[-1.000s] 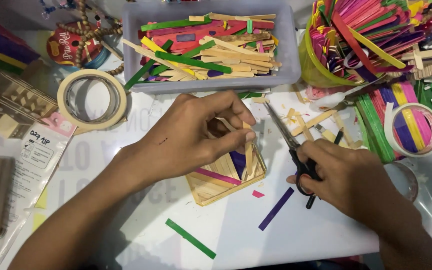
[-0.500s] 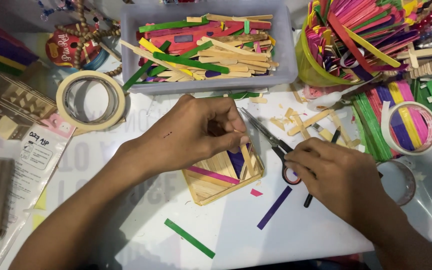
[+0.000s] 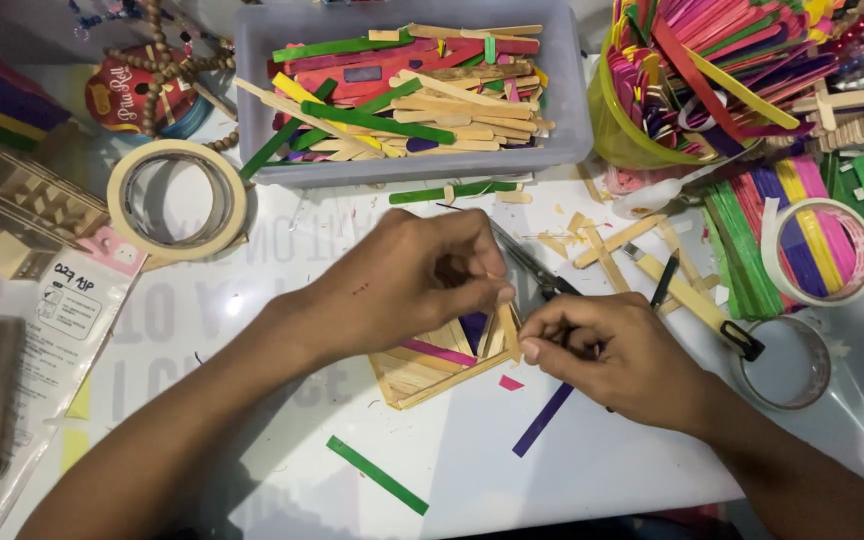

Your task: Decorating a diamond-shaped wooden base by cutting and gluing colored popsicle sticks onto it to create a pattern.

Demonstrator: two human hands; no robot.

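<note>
Under the two hands, at the middle of the white worktop [image 3: 472, 470], a small square panel of craft sticks [image 3: 442, 358] lies flat, built of pale wooden sticks with one pink and one dark purple stick set into it. The far edge of the panel is covered by the left hand [image 3: 422, 280], whose grip is closed, thumb and fingertips pinched together on a stick at the panel's right corner. Just right of that grip, the right hand [image 3: 607, 355] is curled, its fingertips pressed to the same corner; black-handled scissors [image 3: 537, 270] are held in this closed grip, the blades sticking out beyond the knuckles towards the far side. How the fingers sit in the handles cannot be told.

Just below the right grip, a purple stick [image 3: 544, 420] and a small pink chip [image 3: 511, 383] lie loose. Nearer the viewer, a green stick [image 3: 377, 475] lies well apart from both grips. Beyond the left grip, a grey tray [image 3: 567, 120] filled with mixed coloured sticks is seen, with a roll of masking tape [image 3: 177, 200] to its left. Beyond the right grip stands a yellow-green tub [image 3: 622, 140] packed with bright sticks, and to the far right a tape roll [image 3: 820, 250] rests on flat coloured sticks.
</note>
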